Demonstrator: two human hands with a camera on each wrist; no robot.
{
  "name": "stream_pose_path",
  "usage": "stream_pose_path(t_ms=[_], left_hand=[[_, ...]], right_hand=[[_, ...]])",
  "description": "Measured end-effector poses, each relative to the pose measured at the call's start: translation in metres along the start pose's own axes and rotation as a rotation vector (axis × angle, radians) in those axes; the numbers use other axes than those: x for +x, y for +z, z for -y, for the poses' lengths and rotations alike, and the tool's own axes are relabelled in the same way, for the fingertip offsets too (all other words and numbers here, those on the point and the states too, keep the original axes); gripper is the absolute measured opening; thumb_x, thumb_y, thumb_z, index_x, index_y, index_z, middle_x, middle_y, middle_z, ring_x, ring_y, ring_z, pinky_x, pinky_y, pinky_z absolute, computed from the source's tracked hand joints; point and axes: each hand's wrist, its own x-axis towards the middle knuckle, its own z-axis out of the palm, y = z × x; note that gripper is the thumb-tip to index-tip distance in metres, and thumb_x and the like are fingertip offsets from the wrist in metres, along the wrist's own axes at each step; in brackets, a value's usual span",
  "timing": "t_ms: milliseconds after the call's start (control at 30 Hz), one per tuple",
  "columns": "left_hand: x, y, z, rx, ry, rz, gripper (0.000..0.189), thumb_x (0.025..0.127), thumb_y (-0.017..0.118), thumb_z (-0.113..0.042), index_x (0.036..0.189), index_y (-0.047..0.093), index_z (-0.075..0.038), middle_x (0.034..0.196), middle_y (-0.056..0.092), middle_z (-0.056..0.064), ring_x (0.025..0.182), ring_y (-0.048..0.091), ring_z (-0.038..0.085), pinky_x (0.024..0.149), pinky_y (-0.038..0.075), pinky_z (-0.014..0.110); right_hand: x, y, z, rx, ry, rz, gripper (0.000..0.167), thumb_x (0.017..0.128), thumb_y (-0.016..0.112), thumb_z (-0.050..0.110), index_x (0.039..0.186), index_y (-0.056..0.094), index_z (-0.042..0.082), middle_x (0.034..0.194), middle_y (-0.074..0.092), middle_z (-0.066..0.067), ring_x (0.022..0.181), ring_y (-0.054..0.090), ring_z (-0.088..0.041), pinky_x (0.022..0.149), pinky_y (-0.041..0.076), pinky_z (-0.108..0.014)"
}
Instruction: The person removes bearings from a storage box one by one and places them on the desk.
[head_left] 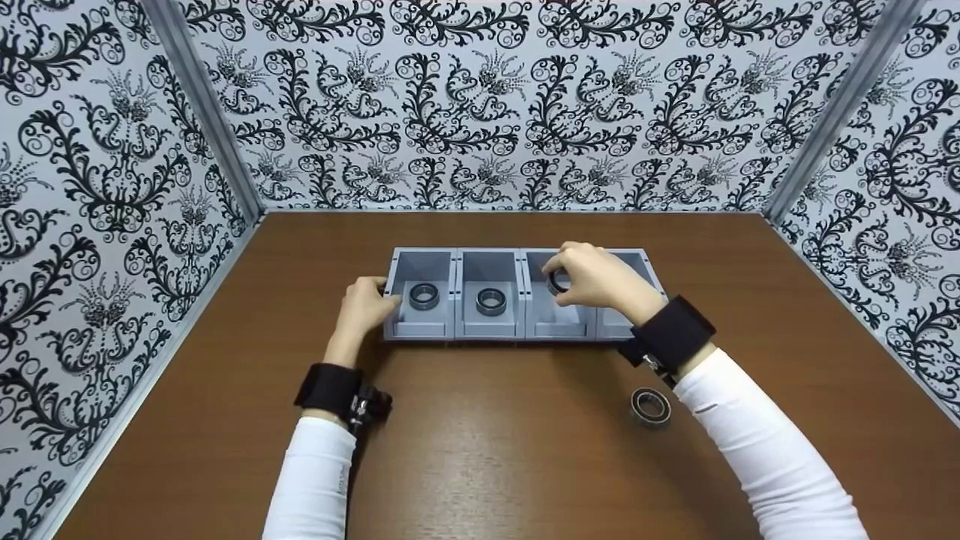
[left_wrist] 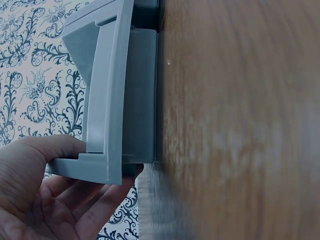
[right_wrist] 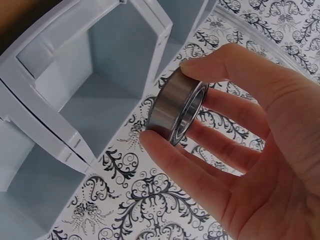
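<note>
The right hand (head_left: pixel 592 277) pinches a bearing (right_wrist: pixel 172 105) between thumb and fingertips, its metal rim tilted, over the third compartment from the left in the head view. The left hand (head_left: pixel 364 304) grips the left end wall of a row of four grey bins (head_left: pixel 420 330), thumb at the rim and fingers on the outer side. Inside the row, one bearing (head_left: pixel 424 305) lies flat in the leftmost compartment and another bearing (head_left: pixel 491 310) in the second. A further bearing (head_left: pixel 637 409) lies on the brown surface (head_left: pixel 480 435), in front of the bins and near the right white sleeve (head_left: pixel 772 450). Black bands (head_left: pixel 673 334) wrap both wrists. Walls (head_left: pixel 480 112) with black scrollwork stand behind and on both sides.
</note>
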Motion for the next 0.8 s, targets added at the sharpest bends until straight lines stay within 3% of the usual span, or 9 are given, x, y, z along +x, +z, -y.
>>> stream_pose_path(t_ms=[233,467,800], left_hand=[[0.001,0.0,0.0,0.016,-0.02,0.002,0.048,0.093,0.067,-0.013,0.136,0.064,0.009,0.132,0.066,0.029,0.118,0.064,0.046,0.101,0.049,0.058],[0.0,0.0,-0.001,0.02,-0.016,-0.01,0.046,0.092,0.067,-0.013,0.132,0.067,0.009,0.128,0.068,0.03,0.112,0.066,0.047,0.097,0.05,0.058],[0.0,0.0,-0.001,0.017,-0.02,-0.011,0.047,0.092,0.068,-0.013,0.134,0.066,0.009,0.13,0.066,0.03,0.115,0.065,0.047,0.099,0.05,0.058]], right_hand=[[-0.007,-0.002,0.002,0.015,-0.013,0.003,0.045,0.078,0.08,0.004,0.122,0.075,-0.004,0.116,0.069,-0.021,0.106,0.064,-0.038,0.094,0.053,-0.053],[-0.015,-0.001,0.001,0.026,-0.045,-0.006,0.044,0.077,0.078,0.002,0.12,0.075,-0.006,0.117,0.07,-0.021,0.109,0.063,-0.038,0.097,0.051,-0.054],[-0.025,-0.003,0.007,0.029,-0.025,-0.004,0.044,0.077,0.078,0.005,0.121,0.076,-0.003,0.115,0.068,-0.021,0.101,0.062,-0.035,0.088,0.052,-0.054]])
